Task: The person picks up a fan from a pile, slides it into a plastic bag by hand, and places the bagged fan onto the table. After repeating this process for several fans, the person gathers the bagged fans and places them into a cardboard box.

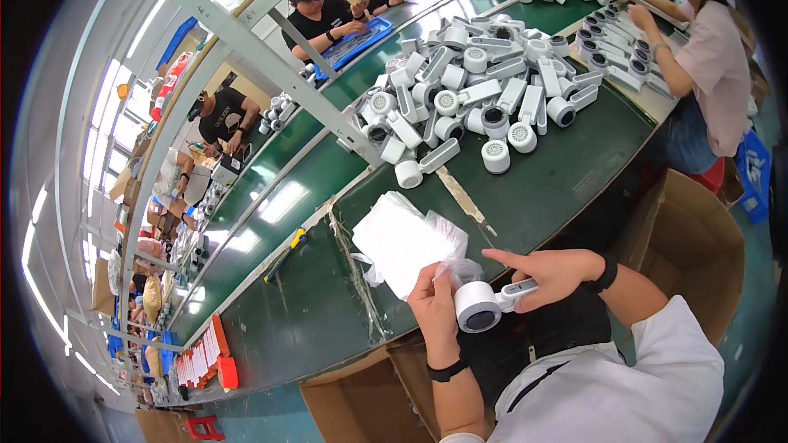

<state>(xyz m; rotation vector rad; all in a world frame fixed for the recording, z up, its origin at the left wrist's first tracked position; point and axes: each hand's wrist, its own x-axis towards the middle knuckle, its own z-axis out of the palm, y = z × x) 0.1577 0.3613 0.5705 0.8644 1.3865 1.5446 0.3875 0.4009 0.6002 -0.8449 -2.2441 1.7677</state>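
Head view: one white handheld device [473, 303], near the edge of a green table [304, 320], handle [520, 287] grasped by right hand [562, 273]; clear plastic [465, 269], pinched by left hand [433, 305] beside the device.

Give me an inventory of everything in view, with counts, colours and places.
Loose devices: too many to count, white and grey, piled upper centre and upper right
Held device: one, white and grey, lower centre
Clear plastic: one piece, transparent, above that device
Flat stack: one, white, centre
Yellow tool: one, yellow and black, left of the stack
Green bench: one nearest, green, across the middle
Blue tray: one, blue, upper centre
Cardboard boxes: several, brown, lower edge and right
Metal frame: one, pale grey, upper left
Co-workers: several, mostly dark tops, around the benches
Wristbands: two, black, both wrists
Left hand: one, bare, beside the device's head
Right hand: one, bare, on its handle
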